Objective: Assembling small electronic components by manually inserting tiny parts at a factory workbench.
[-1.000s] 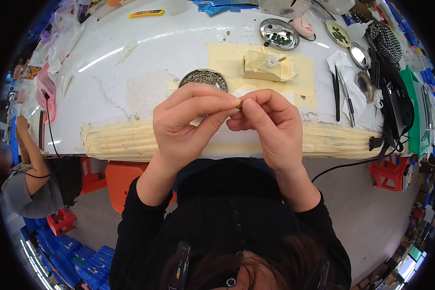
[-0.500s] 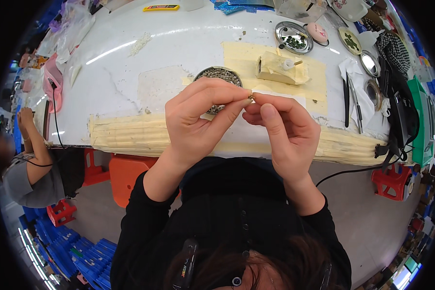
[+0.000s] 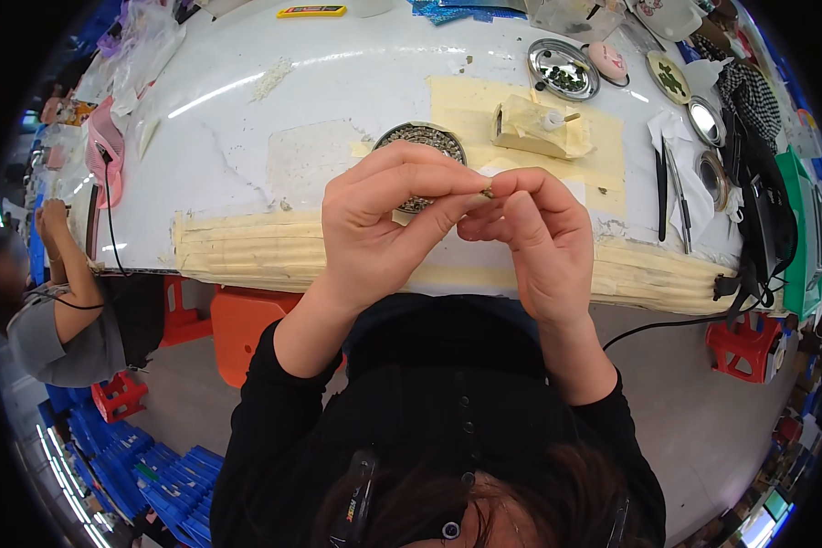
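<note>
A tiny gold-coloured metal piece (image 3: 488, 192) is pinched at the thumb and forefinger of my left hand (image 3: 384, 215); its exact kind is too small to make out. My right hand (image 3: 548, 247) meets it from the other side, forefinger tip at the piece, thumb raised apart and the other fingers curled. Whether the right fingertips grip the piece or only touch it, I cannot tell. Behind my left hand, partly hidden by it, sits a round metal tin (image 3: 429, 137) full of small greyish-brown pieces.
Beyond my hands stands a tape-covered block (image 3: 530, 128) holding a small white nozzle. Farther right are a round tin with dark green pieces (image 3: 564, 68), tweezers (image 3: 661, 187) and a green tray (image 3: 799, 233). A yellow-cased cutter (image 3: 311, 11) lies at the far edge. Another person (image 3: 64, 320) sits at left.
My right thumb has lifted and straightened away from the piece, and the right hand has tipped more upright. My left hand keeps its pinch. The whole view has shifted slightly.
</note>
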Tool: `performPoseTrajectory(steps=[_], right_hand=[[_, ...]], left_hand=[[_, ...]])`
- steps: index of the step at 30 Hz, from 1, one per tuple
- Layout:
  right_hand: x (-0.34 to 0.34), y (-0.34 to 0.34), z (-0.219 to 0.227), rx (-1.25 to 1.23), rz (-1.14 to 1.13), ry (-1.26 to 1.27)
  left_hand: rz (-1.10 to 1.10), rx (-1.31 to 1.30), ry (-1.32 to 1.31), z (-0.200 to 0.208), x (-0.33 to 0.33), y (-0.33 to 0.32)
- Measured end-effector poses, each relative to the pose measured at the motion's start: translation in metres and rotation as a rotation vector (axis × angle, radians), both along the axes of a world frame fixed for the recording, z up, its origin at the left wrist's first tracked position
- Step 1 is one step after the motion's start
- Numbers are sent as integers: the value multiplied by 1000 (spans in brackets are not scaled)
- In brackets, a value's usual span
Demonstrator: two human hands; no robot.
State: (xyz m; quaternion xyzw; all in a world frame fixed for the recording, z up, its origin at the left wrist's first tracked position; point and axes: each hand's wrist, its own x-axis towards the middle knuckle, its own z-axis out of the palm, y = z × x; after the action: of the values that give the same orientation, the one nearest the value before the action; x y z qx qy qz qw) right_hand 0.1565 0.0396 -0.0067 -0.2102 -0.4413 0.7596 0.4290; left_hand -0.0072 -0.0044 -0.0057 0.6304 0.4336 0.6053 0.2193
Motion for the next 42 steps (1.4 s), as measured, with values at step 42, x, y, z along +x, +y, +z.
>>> performPoseTrajectory(steps=[42], right_hand=[[-2,-6,1,642,-370,-386]], left_hand=[[174,106,174,2,6,3]])
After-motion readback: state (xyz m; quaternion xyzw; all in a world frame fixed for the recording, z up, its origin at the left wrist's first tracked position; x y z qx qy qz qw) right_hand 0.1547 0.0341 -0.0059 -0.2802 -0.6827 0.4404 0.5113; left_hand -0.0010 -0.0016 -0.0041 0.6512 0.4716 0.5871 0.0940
